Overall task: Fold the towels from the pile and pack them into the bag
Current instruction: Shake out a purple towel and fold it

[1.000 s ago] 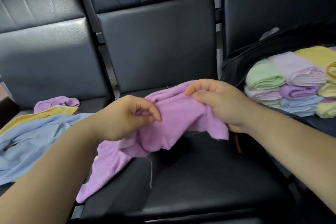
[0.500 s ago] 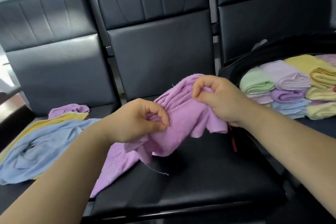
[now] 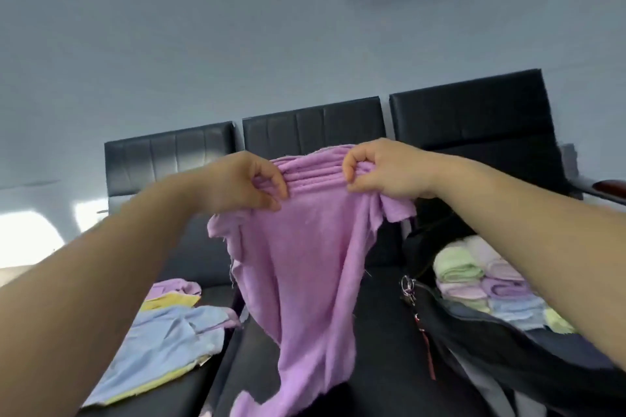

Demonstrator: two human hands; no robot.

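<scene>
I have both hands up in front of the chair backs, close together. The left hand [image 3: 244, 183] and the right hand [image 3: 382, 169] each pinch the bunched top edge of the purple towel [image 3: 305, 274], with gathered folds stretched between them. The towel hangs from them over the middle seat [image 3: 379, 332] (its lower end runs out of view at the bottom). The loose pile [image 3: 169, 325] lies on the left seat. The open bag [image 3: 508, 342], with folded towels [image 3: 474, 281] inside, sits to the right.
</scene>
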